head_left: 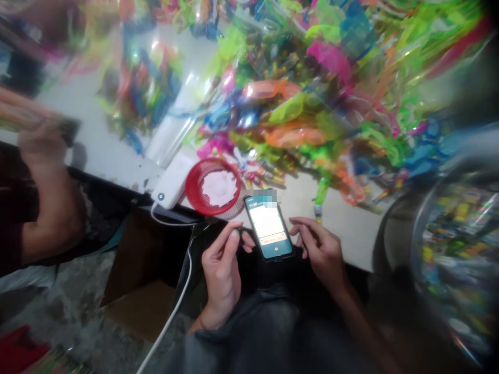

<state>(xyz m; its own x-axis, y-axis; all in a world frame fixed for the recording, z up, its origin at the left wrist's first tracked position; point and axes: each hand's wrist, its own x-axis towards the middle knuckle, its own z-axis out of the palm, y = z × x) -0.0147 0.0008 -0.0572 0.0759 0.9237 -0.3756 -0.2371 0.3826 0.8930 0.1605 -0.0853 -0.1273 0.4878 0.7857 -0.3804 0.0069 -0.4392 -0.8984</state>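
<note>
Right at table edge (345,249), phone (270,229)

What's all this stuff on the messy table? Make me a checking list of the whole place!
Surface: white table, mostly covered.
Job's things: lit phone, held at the table's near edge.
Clutter: heap of bright plastic toys; red basket; white power bank.
Grips: left hand and right hand hold the phone by its sides.
Cables: white cable leads from the power bank down past the left hand.
Surroundings: another person's arm at left; cardboard box below the table.
</note>
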